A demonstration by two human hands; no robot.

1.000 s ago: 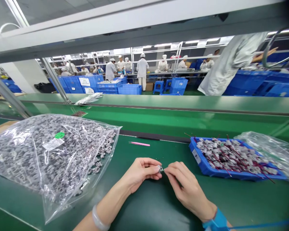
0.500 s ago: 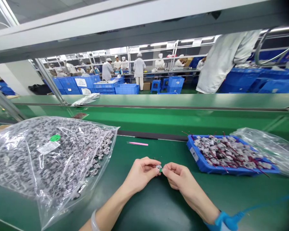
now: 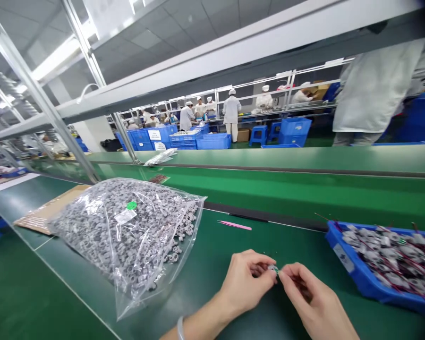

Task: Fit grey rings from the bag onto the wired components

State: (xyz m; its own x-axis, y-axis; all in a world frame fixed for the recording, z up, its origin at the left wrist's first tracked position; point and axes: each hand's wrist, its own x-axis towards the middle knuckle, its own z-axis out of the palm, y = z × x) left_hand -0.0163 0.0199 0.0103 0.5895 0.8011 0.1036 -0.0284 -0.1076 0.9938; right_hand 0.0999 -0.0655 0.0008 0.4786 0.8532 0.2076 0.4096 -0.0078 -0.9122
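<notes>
Head view:

1. Item under inspection: a small grey plastic part (image 3: 274,269) with a green fleck on it, held at centre-right of the bench mat, in front of the person. Its detail is too small to make out.
2. Left hand (image 3: 246,283): thumb and fingertips closed together on the near side of the part.
3. Right hand (image 3: 313,295): fingertips (image 3: 285,275) clamped on the opposite side, touching the left hand's grip. Dark thin strands may lie within this hand's curled fingers; the hand hides them, so this cannot be confirmed.
4. Pink tweezers (image 3: 234,225): lying on the green bench mat (image 3: 201,288) just beyond the part, untouched by either hand.
5. Blue plastic tray (image 3: 361,283): to the right of the part, loaded with grey parts carrying red and dark wires (image 3: 389,255). Wire ends project past its rim.
6. Clear plastic bag (image 3: 127,236): to the left of the part, packed with loose grey parts.
7. Co-worker in a white coat (image 3: 375,85): well beyond the part, across the green bench, beside blue crates (image 3: 212,141).
8. Risk: the fingertip pinch on so small a part leaves little margin; a slip could drop it on the mat.
9. Risk: projecting wires could snag and tangle if one piece is pulled from the tray carelessly.
10. Risk: loose parts at the bag's mouth could spill if the bag is knocked.
</notes>
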